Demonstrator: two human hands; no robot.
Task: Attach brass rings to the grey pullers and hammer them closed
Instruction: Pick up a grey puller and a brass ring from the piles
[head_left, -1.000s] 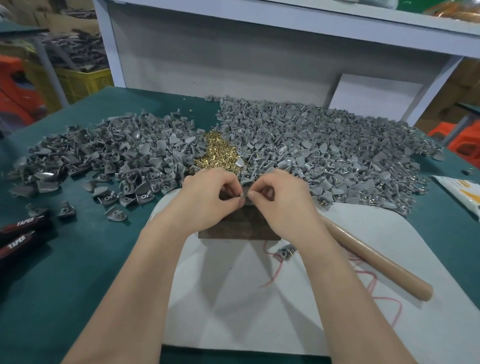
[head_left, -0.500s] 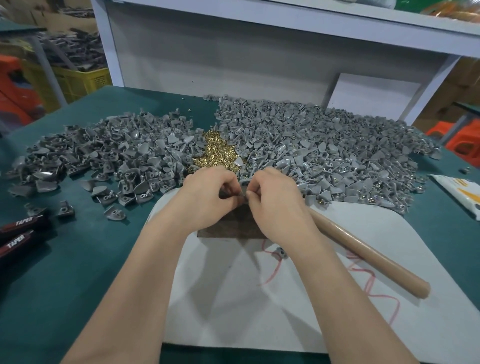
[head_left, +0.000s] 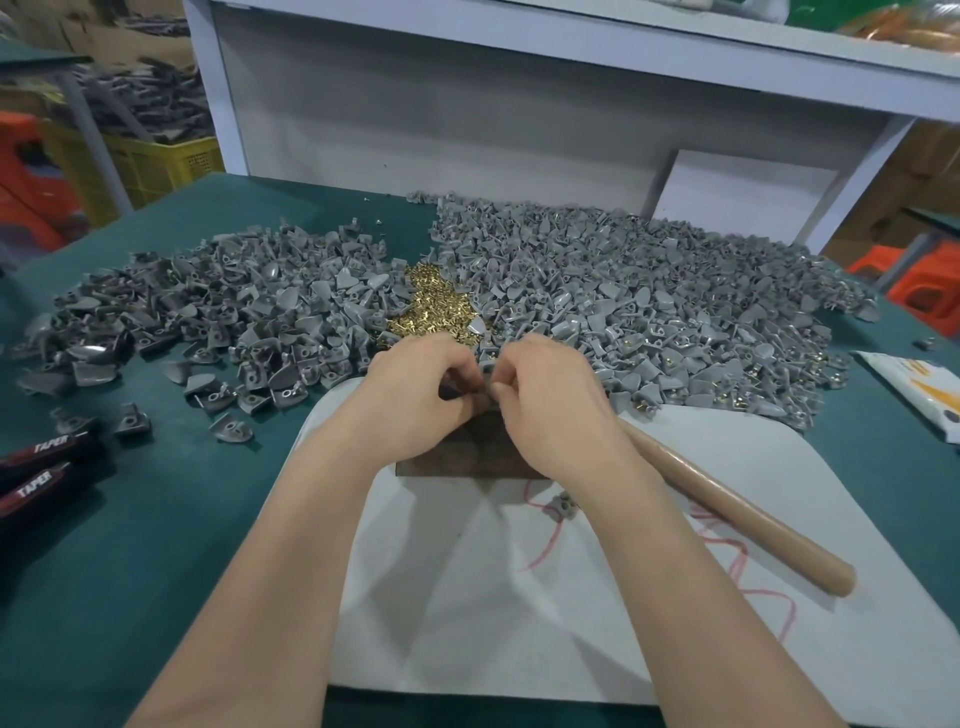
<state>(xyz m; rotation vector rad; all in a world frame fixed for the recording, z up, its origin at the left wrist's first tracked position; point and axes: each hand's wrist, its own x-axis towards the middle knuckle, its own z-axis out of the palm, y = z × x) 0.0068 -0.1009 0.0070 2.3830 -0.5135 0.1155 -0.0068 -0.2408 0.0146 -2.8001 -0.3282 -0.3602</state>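
Puller (head_left: 487, 365): pinched over the dark block (head_left: 457, 460), just before the brass rings (head_left: 431, 306).
Fingers: left hand (head_left: 415, 397) and right hand (head_left: 553, 402) both grasp it.
Change: hands have barely shifted.
Meaning: the ring is probably still being fitted; hammer handle (head_left: 727, 501) untouched.

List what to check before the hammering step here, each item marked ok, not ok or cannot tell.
1. Grip: left hand and right hand pinch the grey puller: ok.
2. Is the brass ring seated in it: cannot tell, fingers hide it.
3. Is the dark block under the hands: ok.
4. Is the wooden handle beside the right forearm, on the white board: ok.
5. Is the right hand free to take it: not ok.
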